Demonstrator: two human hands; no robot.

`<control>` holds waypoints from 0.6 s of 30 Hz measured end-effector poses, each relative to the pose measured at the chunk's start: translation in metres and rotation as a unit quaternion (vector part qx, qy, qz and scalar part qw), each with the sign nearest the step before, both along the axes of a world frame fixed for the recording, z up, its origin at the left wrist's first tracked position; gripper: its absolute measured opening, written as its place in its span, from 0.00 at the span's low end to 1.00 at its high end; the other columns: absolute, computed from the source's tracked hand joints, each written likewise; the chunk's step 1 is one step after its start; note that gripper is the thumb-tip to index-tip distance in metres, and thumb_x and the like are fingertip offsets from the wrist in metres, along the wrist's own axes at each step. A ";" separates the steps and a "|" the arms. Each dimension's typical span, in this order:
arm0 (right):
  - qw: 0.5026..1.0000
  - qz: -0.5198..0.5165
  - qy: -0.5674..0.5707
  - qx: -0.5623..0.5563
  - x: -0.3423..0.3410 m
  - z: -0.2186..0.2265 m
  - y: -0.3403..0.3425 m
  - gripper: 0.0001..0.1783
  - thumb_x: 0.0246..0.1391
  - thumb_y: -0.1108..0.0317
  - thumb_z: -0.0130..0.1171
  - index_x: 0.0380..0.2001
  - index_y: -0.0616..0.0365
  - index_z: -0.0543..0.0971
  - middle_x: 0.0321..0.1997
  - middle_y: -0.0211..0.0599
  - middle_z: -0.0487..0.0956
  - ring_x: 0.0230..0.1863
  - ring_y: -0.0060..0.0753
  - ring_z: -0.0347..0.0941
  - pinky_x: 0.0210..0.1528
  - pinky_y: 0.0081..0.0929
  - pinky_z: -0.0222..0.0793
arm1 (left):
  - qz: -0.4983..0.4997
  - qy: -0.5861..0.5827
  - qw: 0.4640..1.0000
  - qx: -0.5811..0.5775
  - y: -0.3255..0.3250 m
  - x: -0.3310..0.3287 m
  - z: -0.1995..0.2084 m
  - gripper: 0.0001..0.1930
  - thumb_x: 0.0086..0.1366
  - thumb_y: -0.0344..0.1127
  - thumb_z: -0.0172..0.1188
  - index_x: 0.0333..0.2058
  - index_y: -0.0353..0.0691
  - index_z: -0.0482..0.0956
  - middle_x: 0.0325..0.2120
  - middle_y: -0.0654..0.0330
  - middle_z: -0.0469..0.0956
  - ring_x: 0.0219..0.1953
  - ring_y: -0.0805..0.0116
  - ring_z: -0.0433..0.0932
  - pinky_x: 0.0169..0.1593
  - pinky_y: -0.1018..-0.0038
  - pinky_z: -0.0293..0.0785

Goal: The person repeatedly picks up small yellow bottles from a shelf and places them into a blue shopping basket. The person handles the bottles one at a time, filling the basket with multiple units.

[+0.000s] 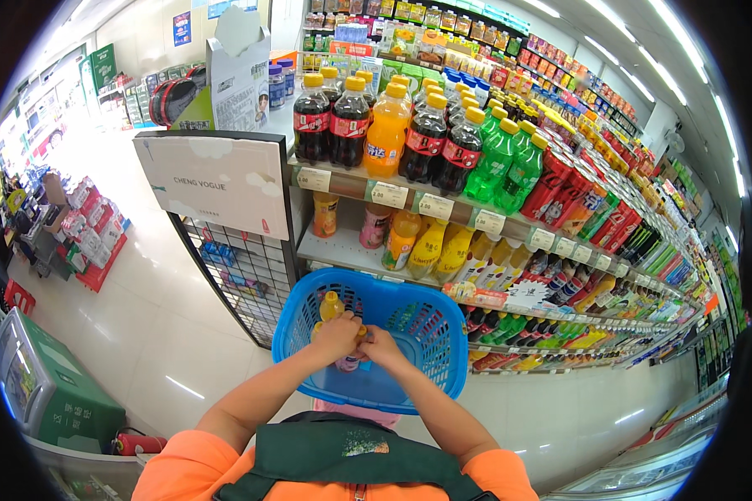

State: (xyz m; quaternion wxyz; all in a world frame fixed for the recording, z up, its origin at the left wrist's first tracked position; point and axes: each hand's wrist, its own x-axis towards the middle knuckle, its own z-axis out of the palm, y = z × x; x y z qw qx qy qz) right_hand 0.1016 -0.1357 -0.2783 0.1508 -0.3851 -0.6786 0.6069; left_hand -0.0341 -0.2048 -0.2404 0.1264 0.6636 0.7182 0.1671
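The blue plastic basket sits just in front of the person, on the near side of the drinks shelf, and both hands are down inside it. The left hand is curled round the upper part of a small bottle with a pinkish-purple label, which is in the left part of the basket, its lower part showing below the fingers. The fingers of the right hand are bunched together by a yellow cap between the hands; whether they pinch it or merely touch it cannot be told. Just beyond the left hand, also in the basket, is a bottle of yellow drink, its yellow cap up.

The labelled bottle looks like thin plastic and, if full, should have moderate weight low down, with walls that give under a hard squeeze. It is unlikely to break, though its smooth side could slip if damp. The waist or shoulder should offer the surest hold; the cap suits a fingertip grip.
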 end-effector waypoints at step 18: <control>0.998 0.014 -0.048 0.046 0.004 -0.042 -0.007 0.27 0.42 0.71 0.57 0.51 0.62 0.72 0.34 0.46 0.81 0.38 0.42 0.79 0.38 0.32 0.72 | -0.045 0.045 0.993 -0.100 -0.003 0.002 -0.015 0.21 0.55 0.40 0.58 0.47 0.39 0.74 0.47 0.50 0.73 0.51 0.52 0.72 0.53 0.59 0.68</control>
